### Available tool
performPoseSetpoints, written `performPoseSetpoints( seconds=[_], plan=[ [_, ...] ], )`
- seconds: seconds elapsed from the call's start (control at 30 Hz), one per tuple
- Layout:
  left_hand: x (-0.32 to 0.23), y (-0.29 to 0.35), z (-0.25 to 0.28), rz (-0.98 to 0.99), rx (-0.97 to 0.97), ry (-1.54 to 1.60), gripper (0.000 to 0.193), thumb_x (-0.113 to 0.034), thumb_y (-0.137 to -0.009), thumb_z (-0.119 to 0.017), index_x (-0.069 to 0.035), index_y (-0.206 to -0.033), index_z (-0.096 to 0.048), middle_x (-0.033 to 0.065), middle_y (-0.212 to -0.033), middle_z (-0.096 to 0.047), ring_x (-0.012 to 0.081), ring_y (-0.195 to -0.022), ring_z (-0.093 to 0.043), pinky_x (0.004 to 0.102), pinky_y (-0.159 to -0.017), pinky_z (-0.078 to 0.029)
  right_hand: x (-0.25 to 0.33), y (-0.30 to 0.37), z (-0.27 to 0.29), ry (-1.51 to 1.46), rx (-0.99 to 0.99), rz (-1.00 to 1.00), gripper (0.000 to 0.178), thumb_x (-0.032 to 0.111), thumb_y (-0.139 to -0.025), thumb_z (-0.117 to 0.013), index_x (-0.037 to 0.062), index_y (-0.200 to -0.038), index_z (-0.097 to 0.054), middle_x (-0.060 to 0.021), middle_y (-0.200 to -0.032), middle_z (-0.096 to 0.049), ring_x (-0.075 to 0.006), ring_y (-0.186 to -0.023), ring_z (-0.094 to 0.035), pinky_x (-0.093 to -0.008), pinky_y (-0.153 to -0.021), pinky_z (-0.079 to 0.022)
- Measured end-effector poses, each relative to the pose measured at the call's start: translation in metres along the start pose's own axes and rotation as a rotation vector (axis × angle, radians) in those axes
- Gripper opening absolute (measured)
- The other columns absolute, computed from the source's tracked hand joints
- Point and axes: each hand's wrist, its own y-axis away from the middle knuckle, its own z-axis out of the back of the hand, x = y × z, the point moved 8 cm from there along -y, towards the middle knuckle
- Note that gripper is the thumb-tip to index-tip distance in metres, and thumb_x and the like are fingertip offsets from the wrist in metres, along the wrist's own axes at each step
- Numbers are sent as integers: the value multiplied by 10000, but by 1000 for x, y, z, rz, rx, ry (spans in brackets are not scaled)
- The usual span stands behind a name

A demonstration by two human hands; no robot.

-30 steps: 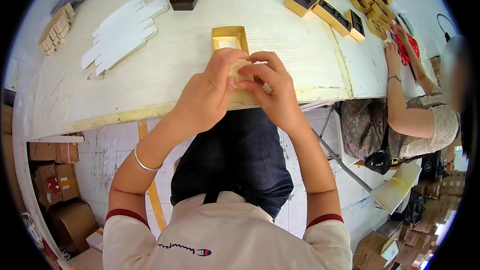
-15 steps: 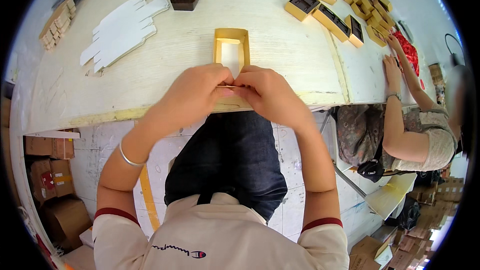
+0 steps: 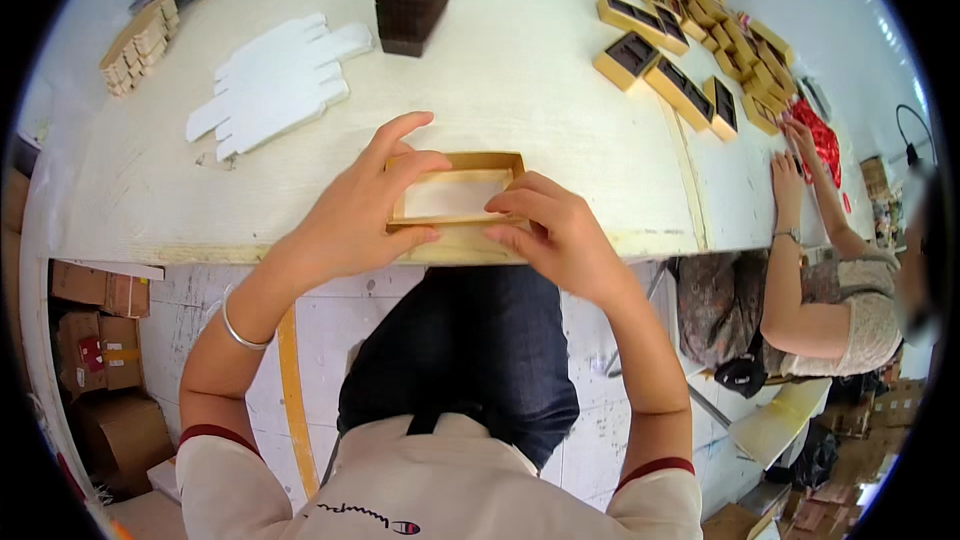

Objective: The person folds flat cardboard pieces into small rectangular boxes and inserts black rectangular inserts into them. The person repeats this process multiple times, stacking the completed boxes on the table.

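I'm getting a gold box (image 3: 480,161) mid-frame, white inside, blackish-brown trays (image 3: 412,2) up top, plain white card blanks (image 3: 275,82) upper left, some dark floral-ish clothing (image 3: 705,312) over right.

L hand (image 3: 362,198) spread wide, R hand (image 3: 562,230) partly curled, opp. it.
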Motion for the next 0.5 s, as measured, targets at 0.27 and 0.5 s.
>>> performPoseSetpoints(
  seconds=[0.27, 0.5],
  plan=[
    [32, 5, -5, 61, 1, 360, 859, -67, -643, -809, -40, -1364, -343, 131, -1328, -460, 257, -1261, -432, 349, -1080, -317, 31, -65, -17, 411, -49, 190, 571, 96, -734, -735, 81, -1264, -522, -158, -1170, -552, -317, -993, -584, -382, -808, -487],
    [39, 10, -9, 109, 9, 422, 848, -79, -661, -826, -16, -1356, -344, 131, -1305, -461, 248, -1237, -449, 343, -1066, -343, -8, -100, -81, 72, 408, -184, 318, 135, -751, -711, 76, -1046, -611, -109, -923, -662, -267, -879, -632, -344, -765, -488]
  ],
)
